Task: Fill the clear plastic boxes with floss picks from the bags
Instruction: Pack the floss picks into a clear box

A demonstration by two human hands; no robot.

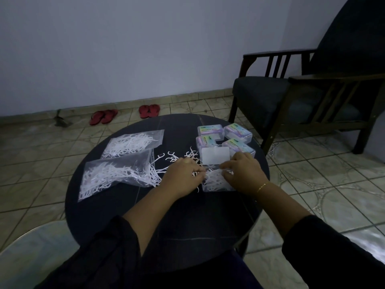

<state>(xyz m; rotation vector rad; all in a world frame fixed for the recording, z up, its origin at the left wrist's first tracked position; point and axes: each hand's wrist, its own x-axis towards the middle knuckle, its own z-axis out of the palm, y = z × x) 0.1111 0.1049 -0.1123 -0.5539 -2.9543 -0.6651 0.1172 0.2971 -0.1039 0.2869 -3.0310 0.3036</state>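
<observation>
One dark armchair (302, 97) stands far right on the tiled floor. One round dark table (116, 213) fills the middle. Two clear bags of white floss picks lie on its left half: the near bag (113, 175) with its open mouth spilling picks to the right, the far bag (133, 143) just beyond it. Four closed clear boxes (226, 135) with coloured labels sit grouped at the far right of the table. One open box (214, 182), lid raised behind it, sits just near of them, heaped with picks. The left hand (183, 177) pinches picks at the box's left edge, fingers curled. The right hand (242, 173) rests over the box's right side, fingers bent onto the picks; whether it grips any I cannot tell. Loose picks (173, 156) scatter between bags and boxes. Two pairs of red sandals (149, 111) lie on the far floor.
</observation>
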